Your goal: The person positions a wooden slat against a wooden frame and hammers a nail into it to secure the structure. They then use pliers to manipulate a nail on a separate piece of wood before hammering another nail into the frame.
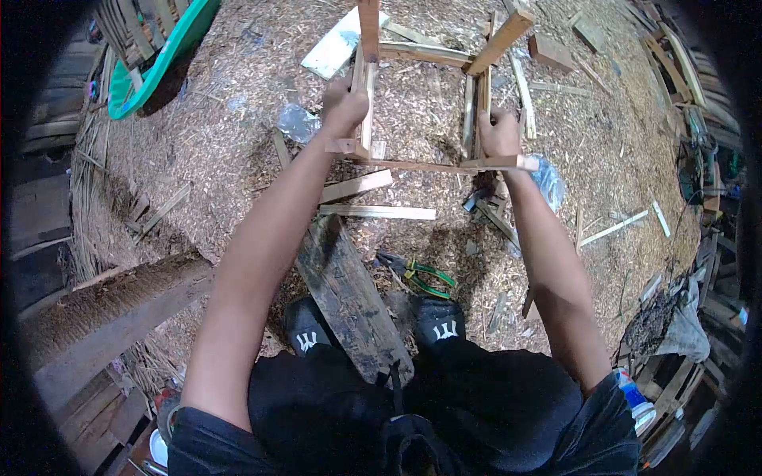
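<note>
Left hand (345, 103): closed round the frame's left upright, near its lower corner.
Right hand (500, 133): closed round the right upright, just above the bottom rail.
Frame (413, 166): wooden; we hold it between both hands, and it extends away from us.
Slats (377, 212): two loose, just below the left hand, on shavings.
Pliers (419, 275): green grips, on the ground below and between our hands.
Plank (353, 297): dark, under our left forearm.

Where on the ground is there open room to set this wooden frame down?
Open shavings lie left of the left hand, toward the green plastic tub, and right of the right hand, before the scrap pile. Under the wooden frame it is crowded: slats, pliers, dark plank.
</note>
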The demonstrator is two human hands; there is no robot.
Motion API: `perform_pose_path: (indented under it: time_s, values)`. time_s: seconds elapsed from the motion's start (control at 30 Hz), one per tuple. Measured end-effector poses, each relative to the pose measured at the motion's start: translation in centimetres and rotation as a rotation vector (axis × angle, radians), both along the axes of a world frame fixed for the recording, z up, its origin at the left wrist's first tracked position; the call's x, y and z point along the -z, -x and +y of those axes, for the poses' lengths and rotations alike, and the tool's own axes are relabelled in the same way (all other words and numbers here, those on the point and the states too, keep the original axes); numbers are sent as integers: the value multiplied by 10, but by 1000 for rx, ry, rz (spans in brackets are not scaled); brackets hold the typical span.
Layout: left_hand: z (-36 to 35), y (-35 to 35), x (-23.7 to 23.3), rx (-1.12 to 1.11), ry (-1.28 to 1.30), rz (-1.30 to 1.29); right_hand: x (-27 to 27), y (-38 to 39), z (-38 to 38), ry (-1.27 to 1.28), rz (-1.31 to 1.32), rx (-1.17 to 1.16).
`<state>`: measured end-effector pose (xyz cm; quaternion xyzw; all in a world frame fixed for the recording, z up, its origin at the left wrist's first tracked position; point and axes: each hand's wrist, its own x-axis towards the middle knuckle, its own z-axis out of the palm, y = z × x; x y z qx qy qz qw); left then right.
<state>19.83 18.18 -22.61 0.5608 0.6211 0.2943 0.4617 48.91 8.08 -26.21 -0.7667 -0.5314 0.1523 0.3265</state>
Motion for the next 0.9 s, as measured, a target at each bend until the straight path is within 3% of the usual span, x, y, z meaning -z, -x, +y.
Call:
perform_pose_path:
  time_s: [0.07,0.17,0.23,0.3,0.37,0.4,0.43,0.5,0.63,0.7,0.77,0.83,0.9]
  values:
    - [5,3,9,13,24,114,-13,9,-1,30,27,10]
    - [11,12,20,83,-3,47,-24,4,-5,67,40,-24]
    - [2,20,16,78,68,-10,-32,-4,-8,266,237,-49]
    - [-19,32,-5,83,131,-143,-24,-5,-24,229,241,3]
    - [-40,59,14,127,89,-298,-25,-4,-53,-91,277,-106]
    - [-48,73,24,168,49,-452,-17,-12,-64,-53,290,-164]
    - [-51,87,27,171,47,-452,-17,-15,-74,-56,289,-162]
    - [-59,108,27,393,143,138,-21,-16,-96,103,191,-114]
    - [-102,110,9,464,52,86,-48,5,-118,85,78,-136]
    - [-110,107,12,529,-29,-89,-31,0,-118,49,89,-235]
    - [-116,98,-4,515,-67,-36,-28,5,-118,49,169,-190]
    - [-117,93,-23,524,85,-54,-32,13,-119,30,320,-193]
    - [-106,107,15,592,16,-43,-40,20,-117,47,229,-230]
